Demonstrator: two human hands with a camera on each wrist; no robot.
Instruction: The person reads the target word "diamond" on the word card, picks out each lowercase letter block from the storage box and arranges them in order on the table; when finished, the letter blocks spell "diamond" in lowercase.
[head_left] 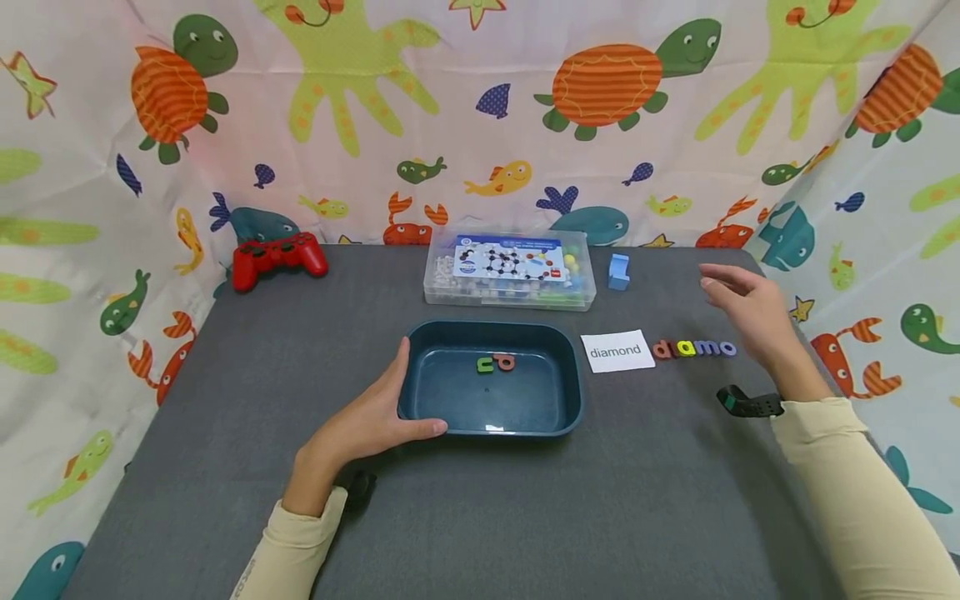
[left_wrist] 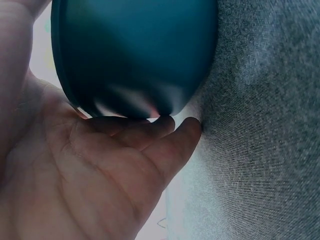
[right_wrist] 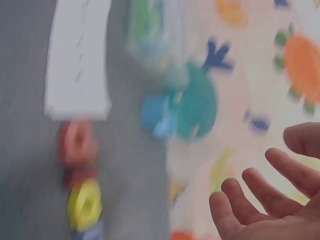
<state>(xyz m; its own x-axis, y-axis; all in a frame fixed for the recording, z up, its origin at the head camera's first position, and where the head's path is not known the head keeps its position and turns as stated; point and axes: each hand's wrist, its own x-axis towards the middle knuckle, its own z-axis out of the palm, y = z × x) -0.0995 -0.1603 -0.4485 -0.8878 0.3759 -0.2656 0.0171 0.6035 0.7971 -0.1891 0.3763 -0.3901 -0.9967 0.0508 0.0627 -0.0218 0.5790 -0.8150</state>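
Note:
My left hand [head_left: 372,417] grips the left end of a dark blue tray [head_left: 491,429], thumb at its front side and fingers round its end. In the left wrist view the fingers [left_wrist: 170,147] lie against the tray wall [left_wrist: 135,60]. Inside the tray are a green letter n [head_left: 485,365] and a brownish-red letter d [head_left: 504,362]. At the right, my right hand [head_left: 750,312] is raised over the table, its bent fingers [right_wrist: 260,195] holding nothing. Nearest to it lies a row of coloured letters [head_left: 693,348] reading "diamo", beside a white card [head_left: 617,351] printed "diamond".
Behind the tray stands a clear plastic box [head_left: 510,271] of molecule model parts. A light blue block [head_left: 618,272] is to its right, a red game controller [head_left: 279,260] at the back left. A patterned cloth [head_left: 480,125] rises behind the grey table [head_left: 525,517].

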